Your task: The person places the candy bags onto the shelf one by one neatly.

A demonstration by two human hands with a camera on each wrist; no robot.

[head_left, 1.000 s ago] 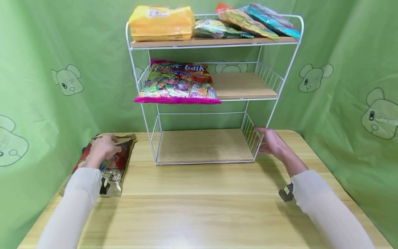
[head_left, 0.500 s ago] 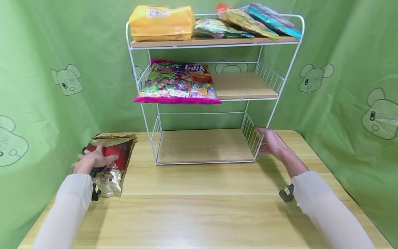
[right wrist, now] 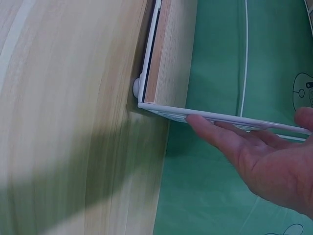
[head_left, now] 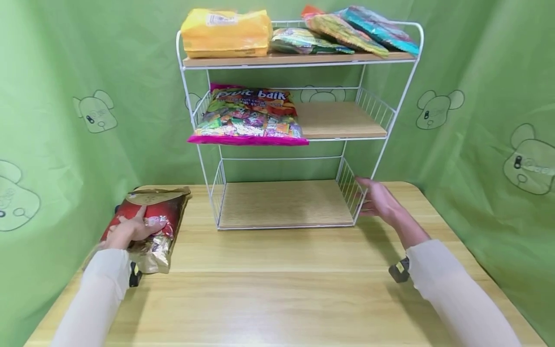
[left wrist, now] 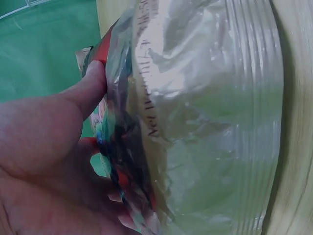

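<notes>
A red and gold bag (head_left: 166, 212) of wrapped sweets lies flat at the table's left side. My left hand (head_left: 130, 230) rests on top of it with fingers spread. In the left wrist view, thumb and fingers touch the bag's face, and its clear crimped end (left wrist: 210, 117) faces the camera. My right hand (head_left: 378, 197) is against the outer right side of the white wire rack (head_left: 286, 226), low down by the bottom shelf. From the right wrist, its fingers (right wrist: 215, 132) look extended along the rack's side frame; some fingertips are hidden behind the wires.
A fruit chew candy bag (head_left: 251, 115) fills the left of the middle shelf, overhanging its front. On the top shelf sit a yellow package (head_left: 225, 33) and several flat, colourful packets (head_left: 342, 31). Green curtains (head_left: 52, 130) enclose the wooden table (head_left: 269, 289).
My left hand has drawn back toward the near part of the red and gold bag and settled on it, fingers spreading. The right hand stays at the rack; the bags keep their places.
</notes>
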